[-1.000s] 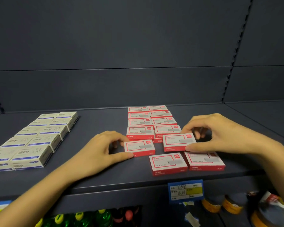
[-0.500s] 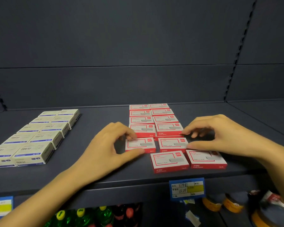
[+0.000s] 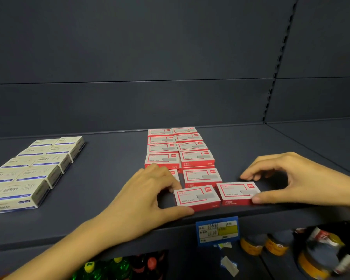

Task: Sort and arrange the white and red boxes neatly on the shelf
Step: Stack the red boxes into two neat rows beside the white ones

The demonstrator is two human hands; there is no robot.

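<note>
Head camera view of a dark grey shop shelf (image 3: 109, 178), seen from just above. White boxes (image 3: 38, 164) with blue stripes are laid flat in two tidy columns on the left part of the shelf. Red boxes (image 3: 180, 150) with white tops are laid flat in two columns at the centre, well apart from the white ones, running from the back panel to the front edge. The front pair is set slightly to the right of the columns behind it. The front-left red box (image 3: 196, 197) is pinched by the left hand (image 3: 143, 199), with the thumb along its near edge and the curled fingers at its far left corner. The front-right red box (image 3: 238, 191) is held by the right hand (image 3: 291, 178), with the thumb tip against its near right corner and the curled fingertips just behind its far right corner. A blue and yellow price label (image 3: 217, 229) is fixed to the shelf's front edge, below these two boxes.
</note>
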